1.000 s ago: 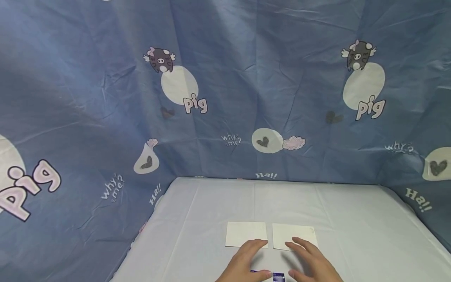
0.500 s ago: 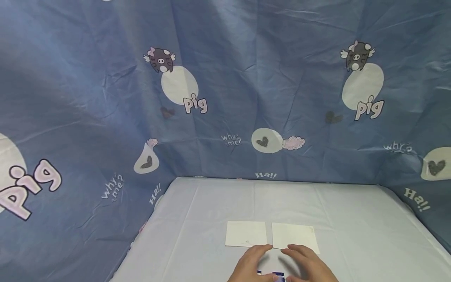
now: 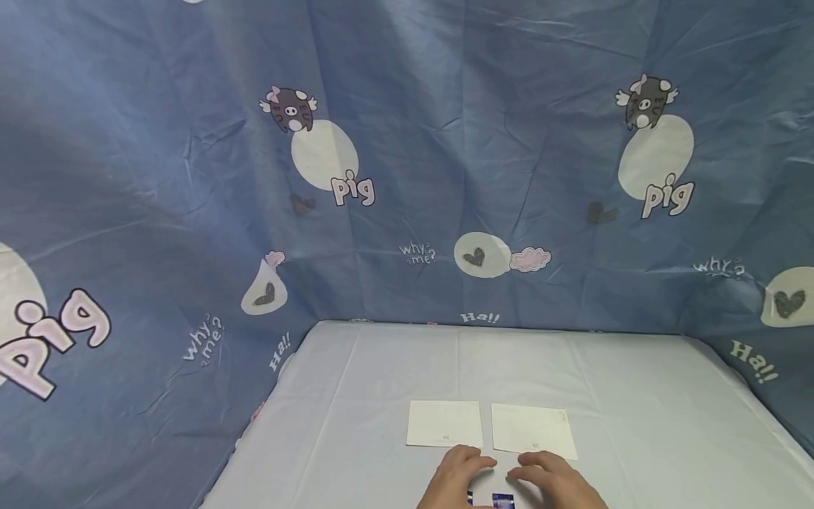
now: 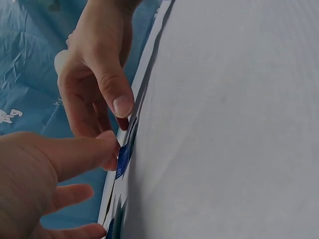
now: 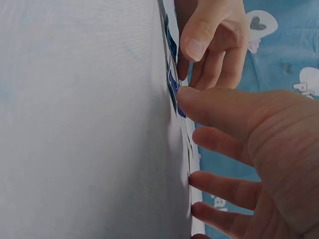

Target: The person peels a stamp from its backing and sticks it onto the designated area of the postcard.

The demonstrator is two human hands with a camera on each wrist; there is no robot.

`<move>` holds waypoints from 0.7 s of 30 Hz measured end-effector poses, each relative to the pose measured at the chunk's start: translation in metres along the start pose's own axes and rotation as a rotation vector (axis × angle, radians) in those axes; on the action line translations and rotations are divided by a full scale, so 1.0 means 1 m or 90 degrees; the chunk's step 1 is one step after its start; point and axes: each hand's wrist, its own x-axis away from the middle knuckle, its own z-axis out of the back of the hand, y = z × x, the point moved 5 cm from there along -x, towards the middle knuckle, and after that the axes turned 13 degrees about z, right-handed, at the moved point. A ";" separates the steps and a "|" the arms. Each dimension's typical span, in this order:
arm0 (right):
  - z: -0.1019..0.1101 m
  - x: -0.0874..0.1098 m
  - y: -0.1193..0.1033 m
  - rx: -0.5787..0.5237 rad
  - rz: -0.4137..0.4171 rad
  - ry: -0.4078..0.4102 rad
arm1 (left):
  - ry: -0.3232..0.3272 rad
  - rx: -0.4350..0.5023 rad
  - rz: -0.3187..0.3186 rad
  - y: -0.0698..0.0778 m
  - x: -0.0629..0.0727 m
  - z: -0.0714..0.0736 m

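Two small flat blue pieces with printing lie on the white table. One blue piece [image 3: 504, 500] shows between the hands in the head view, and a sliver of the other blue piece [image 3: 470, 498] shows behind the left thumb. My left hand [image 3: 450, 482] has its fingers loosely bent, with thumb and index apart. Mirroring it, my right hand [image 3: 559, 482] is spread with loosely bent fingers. In the left wrist view the left thumb reaches right beside a blue piece [image 4: 122, 160]. The right thumb overlaps a blue piece [image 5: 174, 85] in the right wrist view.
Beyond the fingertips, two white rectangular cards, the left card [image 3: 444, 422] and the right card [image 3: 533, 428], lie side by side with small marks near their lower edges. A blue printed cloth [image 3: 407, 177] hangs behind and left of the white-covered table [image 3: 356, 396].
Both hands have come closer together and drawn back slightly toward me, uncovering more of the two white cards. The cards have not moved.
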 end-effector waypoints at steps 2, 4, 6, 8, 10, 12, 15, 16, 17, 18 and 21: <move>-0.001 -0.001 0.000 0.002 0.001 -0.015 | -0.004 0.008 0.018 0.000 0.000 -0.001; -0.001 -0.002 0.000 0.009 0.008 -0.020 | -0.002 0.008 0.026 0.000 0.000 -0.002; -0.002 -0.002 0.000 0.015 0.013 -0.021 | 0.003 -0.001 0.025 0.000 0.000 -0.004; -0.002 -0.003 0.000 0.012 0.003 -0.030 | 0.006 -0.008 0.026 0.000 0.000 -0.004; -0.002 -0.003 0.000 0.001 -0.012 -0.040 | 0.006 -0.013 0.027 0.000 0.000 -0.005; -0.003 -0.003 0.000 -0.014 -0.028 -0.052 | 0.006 -0.017 0.028 -0.001 -0.001 -0.005; -0.003 -0.004 0.000 -0.031 -0.040 -0.059 | 0.010 -0.020 0.020 -0.001 -0.001 -0.004; -0.003 -0.004 -0.001 -0.031 -0.040 -0.058 | 0.014 -0.022 0.015 -0.001 -0.001 -0.004; -0.003 -0.003 -0.001 -0.030 -0.037 -0.053 | 0.017 -0.024 0.010 -0.001 -0.001 -0.004; -0.003 -0.003 -0.001 -0.028 -0.035 -0.048 | 0.021 -0.024 0.004 -0.002 -0.001 -0.004; -0.003 -0.003 -0.002 -0.019 -0.026 -0.030 | 0.030 -0.018 -0.011 -0.002 -0.001 -0.005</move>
